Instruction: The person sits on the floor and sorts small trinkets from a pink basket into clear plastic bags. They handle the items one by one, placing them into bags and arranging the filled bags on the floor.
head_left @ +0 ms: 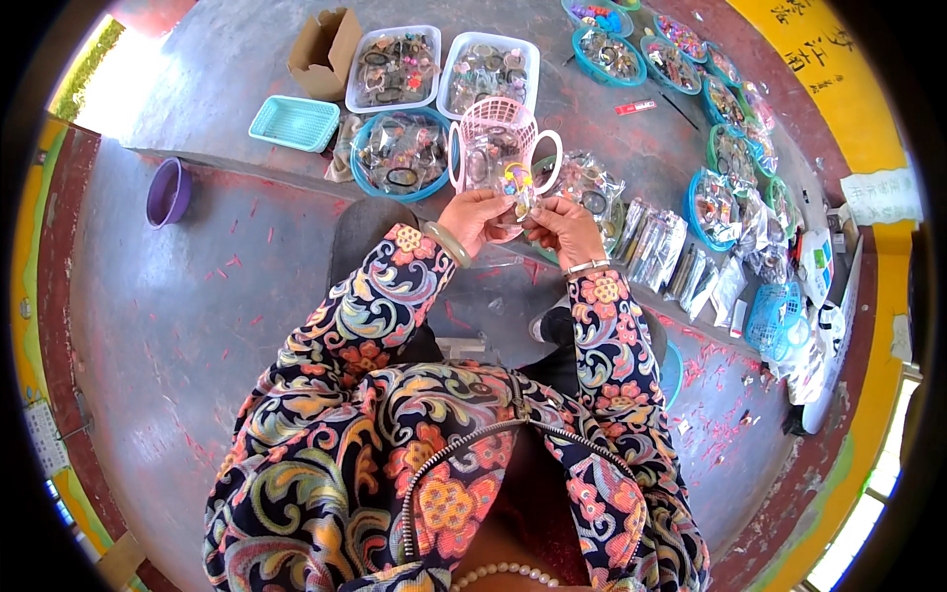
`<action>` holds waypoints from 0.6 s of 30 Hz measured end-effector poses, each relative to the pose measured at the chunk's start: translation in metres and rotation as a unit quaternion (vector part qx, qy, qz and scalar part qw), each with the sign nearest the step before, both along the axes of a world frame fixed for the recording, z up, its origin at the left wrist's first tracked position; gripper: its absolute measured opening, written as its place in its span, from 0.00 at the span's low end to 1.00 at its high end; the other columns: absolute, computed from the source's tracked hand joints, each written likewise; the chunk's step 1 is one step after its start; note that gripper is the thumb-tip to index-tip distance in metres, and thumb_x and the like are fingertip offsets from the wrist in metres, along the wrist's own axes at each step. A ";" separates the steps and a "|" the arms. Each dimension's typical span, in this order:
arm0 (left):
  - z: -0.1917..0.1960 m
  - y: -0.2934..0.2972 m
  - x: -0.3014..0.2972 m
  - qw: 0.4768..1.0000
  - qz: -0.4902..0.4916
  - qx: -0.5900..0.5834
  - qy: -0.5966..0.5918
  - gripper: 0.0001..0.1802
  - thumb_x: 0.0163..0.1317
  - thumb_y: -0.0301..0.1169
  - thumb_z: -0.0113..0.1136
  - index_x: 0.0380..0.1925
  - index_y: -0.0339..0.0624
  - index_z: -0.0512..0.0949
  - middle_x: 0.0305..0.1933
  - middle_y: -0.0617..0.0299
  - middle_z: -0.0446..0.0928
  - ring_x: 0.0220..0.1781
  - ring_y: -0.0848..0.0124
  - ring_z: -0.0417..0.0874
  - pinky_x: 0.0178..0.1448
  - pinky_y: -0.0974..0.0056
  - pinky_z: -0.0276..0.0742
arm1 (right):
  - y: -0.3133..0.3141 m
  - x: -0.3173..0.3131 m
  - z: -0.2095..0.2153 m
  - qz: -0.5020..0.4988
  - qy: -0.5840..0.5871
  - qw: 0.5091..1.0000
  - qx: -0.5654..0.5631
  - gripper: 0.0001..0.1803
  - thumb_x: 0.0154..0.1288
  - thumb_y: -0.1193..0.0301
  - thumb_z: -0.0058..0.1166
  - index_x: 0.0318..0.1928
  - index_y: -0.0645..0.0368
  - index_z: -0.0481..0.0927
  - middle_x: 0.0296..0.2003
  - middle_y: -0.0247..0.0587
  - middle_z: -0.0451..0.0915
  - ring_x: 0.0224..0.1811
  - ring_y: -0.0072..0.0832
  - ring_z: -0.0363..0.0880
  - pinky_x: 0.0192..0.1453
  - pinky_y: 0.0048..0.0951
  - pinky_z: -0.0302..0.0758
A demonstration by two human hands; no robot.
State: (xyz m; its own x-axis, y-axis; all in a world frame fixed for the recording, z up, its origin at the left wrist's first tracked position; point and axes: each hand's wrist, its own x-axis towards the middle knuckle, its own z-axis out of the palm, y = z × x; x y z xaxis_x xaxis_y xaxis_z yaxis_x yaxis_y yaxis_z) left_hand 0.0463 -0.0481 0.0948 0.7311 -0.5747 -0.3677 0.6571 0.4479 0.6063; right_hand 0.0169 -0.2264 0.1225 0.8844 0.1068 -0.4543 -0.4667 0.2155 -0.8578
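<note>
Between my two hands is a small clear plastic bag [520, 187] with a bright yellow, blue and red trinket in it. My left hand [477, 219] pinches its left side, and my right hand [569, 229] pinches the lower right side. Just beyond the fingers stands a pink plastic basket [498, 116] with two white loop handles, holding bagged items. Left of it, a round blue basket [359, 148] is filled with bagged dark rings and small trinkets. More bagged pieces [590, 184] lie in a round basket beside my right hand.
Two white tubs [443, 74] of bagged trinkets, a turquoise basket [294, 123] and a cardboard box [323, 49] stand on the raised ledge. Several round baskets [695, 209] line the right. Bundled packets [653, 240] lie nearer. A purple basin [170, 193] sits on the floor at left.
</note>
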 end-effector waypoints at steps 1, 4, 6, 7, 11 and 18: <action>0.000 0.001 0.001 1.000 -0.005 -0.005 -0.004 0.12 0.58 0.29 0.50 0.37 0.30 0.70 0.36 0.54 0.75 0.36 0.67 0.79 0.39 0.65 0.79 | 0.000 0.001 -0.001 0.002 -0.002 1.000 -0.006 0.06 0.55 0.71 0.54 0.30 0.60 0.75 0.23 0.35 0.79 0.20 0.17 0.74 0.21 0.13 0.64; -0.001 0.000 0.001 1.000 -0.004 -0.001 -0.006 0.12 0.58 0.28 0.50 0.38 0.30 0.70 0.36 0.54 0.75 0.37 0.67 0.79 0.40 0.64 0.79 | -0.002 0.001 -0.002 0.005 -0.005 1.000 -0.020 0.06 0.55 0.71 0.54 0.31 0.60 0.75 0.24 0.35 0.78 0.20 0.16 0.74 0.20 0.12 0.63; 0.005 -0.001 0.000 1.000 -0.001 0.009 -0.004 0.12 0.58 0.29 0.50 0.38 0.30 0.70 0.36 0.54 0.75 0.37 0.66 0.79 0.41 0.64 0.79 | -0.001 0.001 -0.003 0.010 -0.013 0.999 -0.036 0.06 0.55 0.71 0.54 0.30 0.61 0.75 0.24 0.35 0.78 0.20 0.16 0.74 0.20 0.12 0.63; 0.007 -0.001 0.000 1.000 0.001 0.014 -0.003 0.12 0.58 0.29 0.50 0.38 0.30 0.70 0.36 0.54 0.75 0.37 0.66 0.79 0.41 0.64 0.79 | -0.001 0.001 -0.003 0.012 -0.016 0.999 -0.044 0.06 0.55 0.71 0.54 0.30 0.62 0.75 0.24 0.35 0.78 0.20 0.16 0.74 0.20 0.12 0.63; 0.006 -0.001 -0.001 0.999 0.023 0.024 0.002 0.12 0.58 0.30 0.51 0.37 0.31 0.70 0.36 0.54 0.75 0.36 0.66 0.79 0.39 0.64 0.79 | 0.002 0.000 -0.001 0.021 -0.030 0.997 -0.068 0.06 0.54 0.72 0.54 0.31 0.62 0.76 0.23 0.34 0.78 0.20 0.15 0.73 0.20 0.12 0.63; 0.013 0.000 -0.002 1.000 0.030 0.007 0.004 0.11 0.57 0.30 0.53 0.34 0.31 0.71 0.32 0.56 0.76 0.28 0.71 0.79 0.34 0.65 0.79 | 0.002 0.001 0.000 0.029 -0.036 0.996 -0.077 0.08 0.53 0.70 0.56 0.29 0.62 0.75 0.22 0.34 0.78 0.19 0.16 0.73 0.20 0.14 0.64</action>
State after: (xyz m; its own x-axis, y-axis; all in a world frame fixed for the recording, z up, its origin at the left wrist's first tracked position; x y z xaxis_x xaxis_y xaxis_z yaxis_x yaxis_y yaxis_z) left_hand 0.0442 -0.0476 0.1079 0.7617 -0.5245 -0.3804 0.6334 0.4791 0.6077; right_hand 0.0182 -0.2247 0.1221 0.9096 0.0933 -0.4049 -0.4106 0.0527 -0.9103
